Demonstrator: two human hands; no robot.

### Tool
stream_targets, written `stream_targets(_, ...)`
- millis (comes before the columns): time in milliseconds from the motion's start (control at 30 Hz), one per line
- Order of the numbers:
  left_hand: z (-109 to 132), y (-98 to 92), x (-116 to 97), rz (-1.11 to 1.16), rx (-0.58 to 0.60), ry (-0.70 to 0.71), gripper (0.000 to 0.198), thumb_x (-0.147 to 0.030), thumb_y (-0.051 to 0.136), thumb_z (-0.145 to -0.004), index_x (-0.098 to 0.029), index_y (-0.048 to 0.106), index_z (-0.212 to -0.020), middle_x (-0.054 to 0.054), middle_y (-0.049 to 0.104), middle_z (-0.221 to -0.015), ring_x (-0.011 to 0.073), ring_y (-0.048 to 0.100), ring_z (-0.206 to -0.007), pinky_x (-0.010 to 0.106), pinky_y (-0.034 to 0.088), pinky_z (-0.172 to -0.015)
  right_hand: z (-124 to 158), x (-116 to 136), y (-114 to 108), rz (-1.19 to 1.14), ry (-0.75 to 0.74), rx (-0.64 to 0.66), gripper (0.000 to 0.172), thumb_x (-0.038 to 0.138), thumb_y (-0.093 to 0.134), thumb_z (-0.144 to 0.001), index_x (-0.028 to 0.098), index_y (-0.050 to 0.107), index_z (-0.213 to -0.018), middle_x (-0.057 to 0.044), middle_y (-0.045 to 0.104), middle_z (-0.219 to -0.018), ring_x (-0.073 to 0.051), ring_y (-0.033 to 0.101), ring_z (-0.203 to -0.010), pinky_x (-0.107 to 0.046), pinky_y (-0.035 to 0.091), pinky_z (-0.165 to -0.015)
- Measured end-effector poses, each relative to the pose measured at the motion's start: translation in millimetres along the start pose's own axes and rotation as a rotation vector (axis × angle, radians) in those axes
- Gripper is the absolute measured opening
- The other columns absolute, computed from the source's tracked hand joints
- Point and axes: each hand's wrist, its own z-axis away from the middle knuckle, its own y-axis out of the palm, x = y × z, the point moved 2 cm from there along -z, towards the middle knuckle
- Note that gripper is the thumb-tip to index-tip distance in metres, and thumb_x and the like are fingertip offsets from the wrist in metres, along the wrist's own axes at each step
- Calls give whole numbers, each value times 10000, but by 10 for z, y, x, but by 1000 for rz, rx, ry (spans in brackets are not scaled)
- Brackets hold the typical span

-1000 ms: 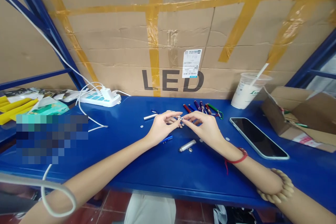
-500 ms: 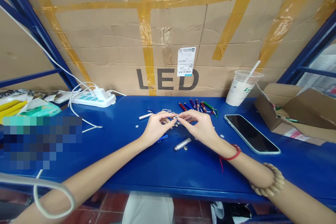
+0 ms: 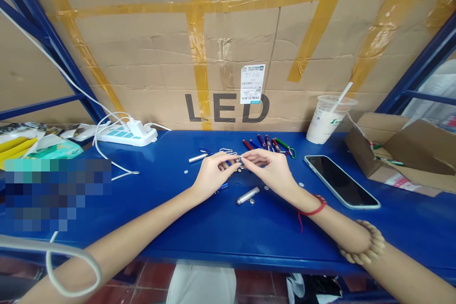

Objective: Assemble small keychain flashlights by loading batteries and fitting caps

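My left hand (image 3: 213,173) and my right hand (image 3: 269,168) meet over the middle of the blue table, fingertips pinched together. Between them is a small silvery metal piece (image 3: 238,160), mostly covered by the fingers, its kind too small to make out. Below the hands lies a silver flashlight tube (image 3: 248,196), with a small round button cell (image 3: 251,201) beside it. A blue tube (image 3: 223,187) is partly hidden by my left hand. Another silver tube (image 3: 197,158) rests beyond that hand. Several coloured mini flashlights (image 3: 267,142) lie behind my right hand.
A phone (image 3: 342,181) lies on the right, near an opened cardboard box (image 3: 409,152). Behind the phone stands a plastic cup (image 3: 326,121) with a straw. At the back left is a white power strip (image 3: 124,134) with cables. A large carton (image 3: 153,66) walls off the back.
Both hands stay in nearly the same place, with only a slight shift of the fingers around the small metal piece. The things on the table lie as before.
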Motion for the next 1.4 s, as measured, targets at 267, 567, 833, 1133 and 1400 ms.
stream_targets(267, -21, 5, 54, 85, 29, -142, 252, -289, 591, -761, -128, 689, -927, 96, 672, -904, 153, 634, -653, 230, 487, -552, -19, -6, -1, -59, 74, -5, 217, 331, 629, -730, 138, 665, -824, -67, 702, -743, -172, 669, -640, -269, 563, -586)
stream_targets(567, -39, 24, 96, 232, 138, -283, 315, -285, 608, -741, -104, 655, -995, 77, 683, -763, 139, 615, -592, 221, 464, -517, -23, 43, -23, -95, 12, 2, 123, 249, 645, -683, 141, 612, -731, -47, 688, -721, -151, 660, -625, -248, 564, -601)
stream_targets(833, -52, 7, 55, 546, 141, -439, 298, -224, 580, -729, -106, 644, -995, 23, 589, -674, 122, 595, -595, 215, 451, -521, -47, -38, -71, -46, -68, 40, 113, 245, 637, -717, 145, 683, -744, -41, 696, -728, -144, 656, -631, -239, 561, -598)
stream_targets(1133, -52, 6, 48, 493, 117, -426, 312, -290, 637, -731, -97, 654, -975, 34, 612, -652, 117, 579, -609, 205, 445, -520, -45, -89, -61, 106, -318, 20, 60, 168, 632, -742, 157, 686, -718, -46, 697, -751, -143, 655, -679, -234, 546, -606)
stream_targets(1400, -58, 14, 98, 471, 106, -411, 271, -316, 627, -743, -99, 675, -898, 66, 658, -749, 132, 615, -635, 213, 465, -529, -62, -135, -78, 188, -468, 29, 87, 184, 602, -783, 174, 679, -744, -52, 690, -806, -149, 650, -743, -265, 543, -690)
